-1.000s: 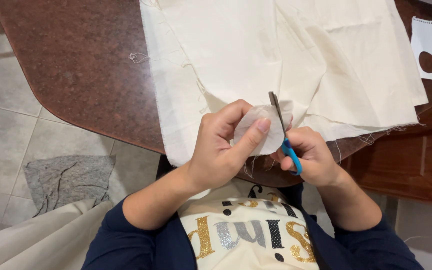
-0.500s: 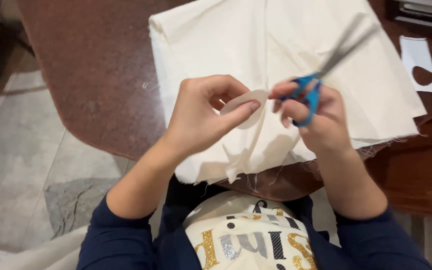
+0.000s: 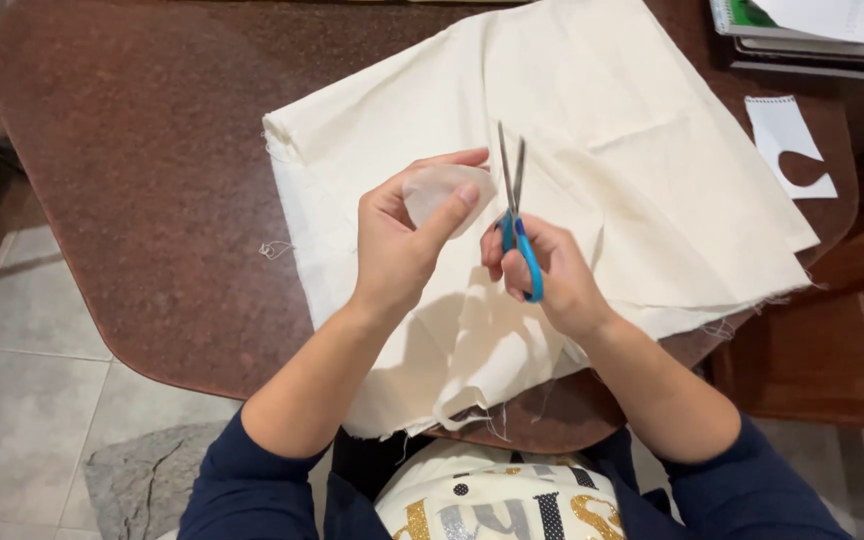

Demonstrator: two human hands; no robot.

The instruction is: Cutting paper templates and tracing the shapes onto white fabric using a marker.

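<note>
A: How does the held piece look?

B: A small rounded fabric piece [image 3: 439, 190], pale and slightly translucent, is pinched by the left hand [image 3: 404, 245]; thumb and fingers are closed on its edges. It is held above the cream cloth [image 3: 592, 200], over the table's near edge.

A: And the scissors?

B: Blue-handled scissors [image 3: 514, 215] are gripped by the right hand [image 3: 552, 280], fingers curled shut through the loops. The blades are parted narrowly, tips pointed toward the far edge, just beside the piece.

A: Counts?

B: One piece, one pair of scissors, one cloth, one cut white paper [image 3: 787, 145] and one stack of notebooks [image 3: 802, 35] at the far right corner of the table [image 3: 132, 170].

A: Change from half a second ago?

B: The scissors have been swung from a rightward tilt to nearly upright, closer to the piece. The piece is now faced flatter toward the camera.
</note>
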